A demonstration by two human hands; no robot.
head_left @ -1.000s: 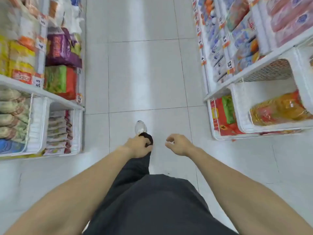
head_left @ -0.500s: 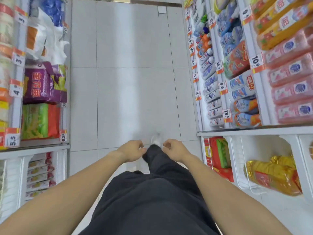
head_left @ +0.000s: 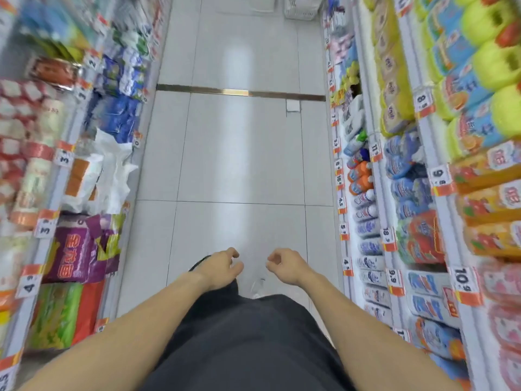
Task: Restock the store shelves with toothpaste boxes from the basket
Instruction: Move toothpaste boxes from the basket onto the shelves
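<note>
Here, left hand (head_left: 222, 266) and right hand (head_left: 284, 265) hang empty, fingers loosely curled, above the floor (head_left: 239, 153) between shelves (head_left: 439, 193).

- I see both forearms bare from the bottom edge up to the wrists, with no sleeves, watch or bands on them.
- My left hand (head_left: 222, 265) and right hand (head_left: 284, 265) wear no gloves or rings.
- I wear a dark grey garment (head_left: 248, 342), plain and unmarked.
- A white shoe (head_left: 258, 286) shows, blurred.
</note>
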